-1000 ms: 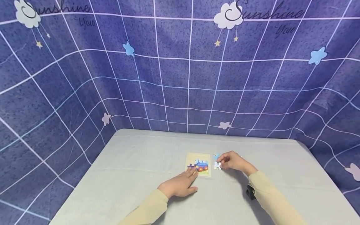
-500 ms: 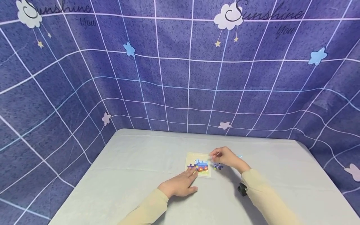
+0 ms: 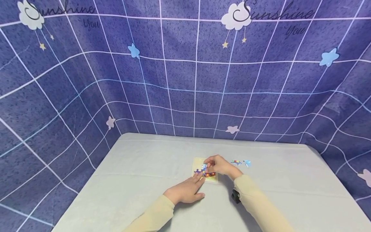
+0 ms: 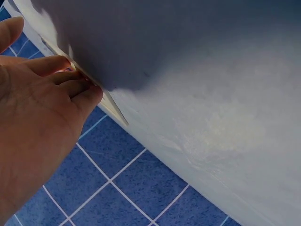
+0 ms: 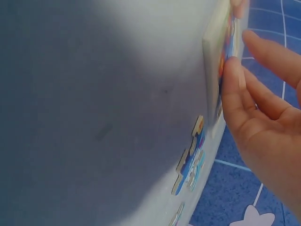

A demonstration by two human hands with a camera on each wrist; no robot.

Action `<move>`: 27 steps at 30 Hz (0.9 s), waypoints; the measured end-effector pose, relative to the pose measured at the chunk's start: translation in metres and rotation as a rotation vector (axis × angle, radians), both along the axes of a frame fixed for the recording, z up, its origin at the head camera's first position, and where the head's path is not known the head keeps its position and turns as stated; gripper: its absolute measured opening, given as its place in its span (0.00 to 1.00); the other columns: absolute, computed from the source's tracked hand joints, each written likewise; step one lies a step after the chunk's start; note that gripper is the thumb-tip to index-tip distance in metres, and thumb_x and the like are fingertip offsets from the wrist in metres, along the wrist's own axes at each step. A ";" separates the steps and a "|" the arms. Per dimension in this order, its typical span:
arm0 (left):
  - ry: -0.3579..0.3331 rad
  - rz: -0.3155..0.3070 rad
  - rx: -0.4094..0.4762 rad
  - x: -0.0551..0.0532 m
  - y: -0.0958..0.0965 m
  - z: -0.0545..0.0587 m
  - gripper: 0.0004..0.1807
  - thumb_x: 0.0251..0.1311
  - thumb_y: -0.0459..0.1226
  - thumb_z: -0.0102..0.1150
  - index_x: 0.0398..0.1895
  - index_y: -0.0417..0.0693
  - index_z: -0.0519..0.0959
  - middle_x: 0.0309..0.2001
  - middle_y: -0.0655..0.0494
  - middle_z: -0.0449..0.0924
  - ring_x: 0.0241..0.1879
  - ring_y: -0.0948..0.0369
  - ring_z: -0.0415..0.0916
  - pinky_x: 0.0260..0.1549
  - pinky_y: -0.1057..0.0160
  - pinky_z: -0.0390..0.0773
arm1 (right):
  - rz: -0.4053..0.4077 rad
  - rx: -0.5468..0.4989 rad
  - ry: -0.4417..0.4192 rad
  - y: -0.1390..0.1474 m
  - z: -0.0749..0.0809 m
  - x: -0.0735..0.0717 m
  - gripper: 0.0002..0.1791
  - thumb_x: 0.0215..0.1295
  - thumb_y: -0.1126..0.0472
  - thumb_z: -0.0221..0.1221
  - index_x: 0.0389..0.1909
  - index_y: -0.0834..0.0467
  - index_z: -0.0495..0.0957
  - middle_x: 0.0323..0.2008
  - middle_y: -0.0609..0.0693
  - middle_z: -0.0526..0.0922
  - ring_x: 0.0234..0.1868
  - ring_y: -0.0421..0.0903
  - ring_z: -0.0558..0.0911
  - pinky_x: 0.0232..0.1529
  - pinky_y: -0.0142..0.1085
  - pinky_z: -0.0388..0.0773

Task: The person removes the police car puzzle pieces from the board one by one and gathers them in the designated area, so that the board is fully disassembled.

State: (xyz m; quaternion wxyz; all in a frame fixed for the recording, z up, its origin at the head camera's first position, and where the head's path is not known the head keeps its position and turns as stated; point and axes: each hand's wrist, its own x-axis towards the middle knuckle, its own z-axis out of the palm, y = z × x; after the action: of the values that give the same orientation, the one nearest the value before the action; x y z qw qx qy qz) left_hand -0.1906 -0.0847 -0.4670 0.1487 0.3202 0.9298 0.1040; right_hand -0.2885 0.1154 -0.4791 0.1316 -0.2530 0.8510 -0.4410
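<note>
A small jigsaw puzzle in a pale wooden frame (image 3: 198, 159) lies on the table, with a blue train picture partly covered by both hands. My left hand (image 3: 185, 190) rests its straight fingers on the frame's lower left; in the left wrist view its fingertips touch the wooden board (image 4: 114, 112). Over the upper middle of the puzzle, my right hand (image 3: 222, 167) has curled fingers and seems to pinch a puzzle piece, which they mostly hide. In the right wrist view the right hand (image 5: 268, 122) touches the picture side of the board (image 5: 212, 52).
Right of the frame lie loose puzzle pieces, one multicoloured (image 3: 236, 162) and one light blue (image 3: 247, 163). The grey-white cloth-covered table (image 3: 139, 167) ends at a purple-blue gridded curtain (image 3: 185, 96) behind and on both sides. A dark device (image 3: 236, 196) sits at the right wrist.
My right hand has moved left from the loose pieces onto the puzzle, passing the frame's right edge half a second ago. The left hand stays in place.
</note>
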 end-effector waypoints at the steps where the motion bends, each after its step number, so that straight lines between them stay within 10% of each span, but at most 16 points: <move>1: -0.001 0.000 -0.001 0.000 0.000 0.000 0.36 0.69 0.52 0.47 0.72 0.39 0.58 0.74 0.43 0.49 0.74 0.51 0.47 0.70 0.56 0.54 | -0.008 -0.001 -0.011 -0.001 0.000 0.000 0.21 0.51 0.71 0.67 0.47 0.74 0.77 0.29 0.53 0.80 0.28 0.39 0.74 0.32 0.28 0.74; 27: -0.008 0.002 0.001 -0.001 0.000 0.000 0.36 0.68 0.52 0.49 0.72 0.39 0.59 0.74 0.43 0.51 0.73 0.51 0.48 0.70 0.56 0.55 | -0.061 -0.095 -0.016 -0.003 -0.001 0.002 0.18 0.48 0.79 0.64 0.42 0.70 0.73 0.28 0.59 0.75 0.27 0.43 0.71 0.27 0.28 0.71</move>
State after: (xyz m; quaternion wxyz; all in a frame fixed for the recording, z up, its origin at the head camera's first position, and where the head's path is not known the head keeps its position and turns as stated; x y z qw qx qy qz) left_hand -0.1920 -0.0844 -0.4672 0.1522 0.3190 0.9295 0.1058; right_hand -0.2869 0.1124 -0.4798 0.1128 -0.2292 0.8353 -0.4869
